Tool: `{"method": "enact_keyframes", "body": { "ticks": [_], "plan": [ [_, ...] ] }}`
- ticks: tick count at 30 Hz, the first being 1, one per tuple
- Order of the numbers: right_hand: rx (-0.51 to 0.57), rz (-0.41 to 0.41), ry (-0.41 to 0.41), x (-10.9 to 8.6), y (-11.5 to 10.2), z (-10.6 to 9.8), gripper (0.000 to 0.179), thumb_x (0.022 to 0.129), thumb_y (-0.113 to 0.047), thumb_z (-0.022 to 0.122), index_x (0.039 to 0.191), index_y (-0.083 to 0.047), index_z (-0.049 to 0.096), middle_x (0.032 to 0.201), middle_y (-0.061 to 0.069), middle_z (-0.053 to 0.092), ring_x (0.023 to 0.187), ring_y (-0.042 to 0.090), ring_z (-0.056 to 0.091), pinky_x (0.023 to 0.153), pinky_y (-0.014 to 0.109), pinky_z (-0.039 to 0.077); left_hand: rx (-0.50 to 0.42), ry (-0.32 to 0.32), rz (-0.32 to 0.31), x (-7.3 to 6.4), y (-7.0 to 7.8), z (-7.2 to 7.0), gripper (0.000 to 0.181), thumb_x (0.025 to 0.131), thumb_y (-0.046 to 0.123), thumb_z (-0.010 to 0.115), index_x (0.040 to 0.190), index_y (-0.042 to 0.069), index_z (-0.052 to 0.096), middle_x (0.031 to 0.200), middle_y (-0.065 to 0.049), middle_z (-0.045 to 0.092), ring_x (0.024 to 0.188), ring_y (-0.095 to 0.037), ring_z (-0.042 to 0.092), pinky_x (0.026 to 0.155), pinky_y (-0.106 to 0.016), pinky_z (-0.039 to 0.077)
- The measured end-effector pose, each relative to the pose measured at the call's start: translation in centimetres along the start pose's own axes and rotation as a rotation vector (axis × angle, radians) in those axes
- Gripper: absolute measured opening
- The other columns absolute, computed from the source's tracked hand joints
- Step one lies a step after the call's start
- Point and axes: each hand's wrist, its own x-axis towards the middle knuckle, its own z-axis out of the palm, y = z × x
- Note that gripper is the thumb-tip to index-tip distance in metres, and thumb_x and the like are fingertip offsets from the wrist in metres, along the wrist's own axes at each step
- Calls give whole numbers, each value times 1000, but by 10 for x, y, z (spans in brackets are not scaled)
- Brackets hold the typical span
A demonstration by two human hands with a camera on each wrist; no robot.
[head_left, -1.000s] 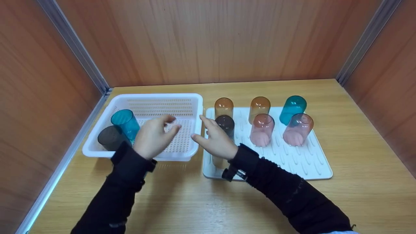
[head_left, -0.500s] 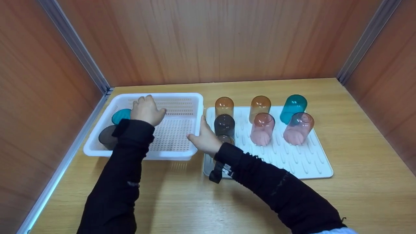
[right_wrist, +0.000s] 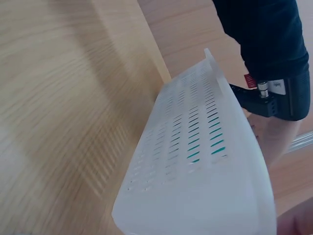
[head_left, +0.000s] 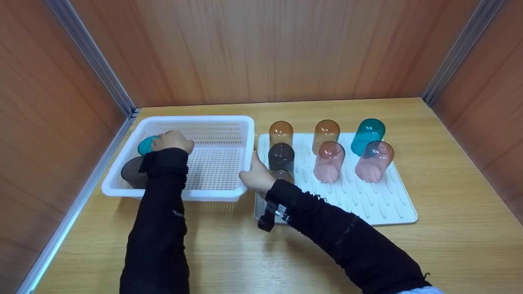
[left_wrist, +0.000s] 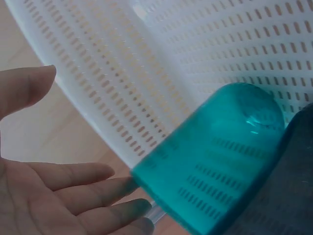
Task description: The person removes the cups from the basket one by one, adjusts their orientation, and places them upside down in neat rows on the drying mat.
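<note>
Inside the white perforated plastic basket (head_left: 212, 118), a teal glass (head_left: 147, 145) leans with its mouth up. My left hand (head_left: 173, 142) is at this glass. In the left wrist view its fingers (left_wrist: 93, 193) reach the teal rim, some behind it, while the thumb stands well apart. A dark grey glass (head_left: 134, 173) lies beside the teal one, partly behind my sleeve. My right hand (head_left: 256, 175) holds the basket's right wall, thumb over the rim and fingers along the outside. Only a bit of that hand shows in the right wrist view.
Right of the basket, a white draining tray (head_left: 351, 204) bears several upturned glasses: amber ones (head_left: 326, 132), a teal one (head_left: 368, 136), pink ones (head_left: 329, 162) and a dark one (head_left: 281, 157). Wooden panels (head_left: 269, 49) enclose the tabletop (head_left: 229, 253) at back and sides.
My left hand has moved from above the basket's middle, back and then left onto the teal glass. My right hand has closed in on the basket's right rim.
</note>
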Motion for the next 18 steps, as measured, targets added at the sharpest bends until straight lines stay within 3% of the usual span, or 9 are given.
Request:
{"method": "enact_keyframes", "body": {
  "ticks": [7,9,13,18],
  "plan": [
    [-12,15,-10,-3,3,5,86,97,15,44,169,-1,0,156,31,45,140,44,54,112,45,51,11,38,-89,3,-13,6,71,105,15,46,150,-32,17,156,-53,25,141,-63,41,120,-64,36],
    [-12,15,-15,-3,4,5,86,97,15,44,169,-1,0,156,31,46,139,44,55,111,45,51,15,41,-109,3,-17,6,63,105,11,44,148,-31,26,153,-52,31,138,-61,45,117,-63,40],
    [-13,13,-14,-5,3,6,85,97,14,45,169,-2,1,155,31,47,138,44,56,111,44,52,14,62,-108,1,-22,7,41,103,5,46,131,-20,61,133,-42,61,119,-49,64,102,-56,53],
    [-13,-17,-8,-4,5,7,79,96,15,44,167,1,11,153,33,48,137,46,56,109,46,53,7,86,-97,-2,-25,7,30,104,4,48,116,-12,71,119,-33,71,99,-37,68,83,-47,55]
  ]
}}
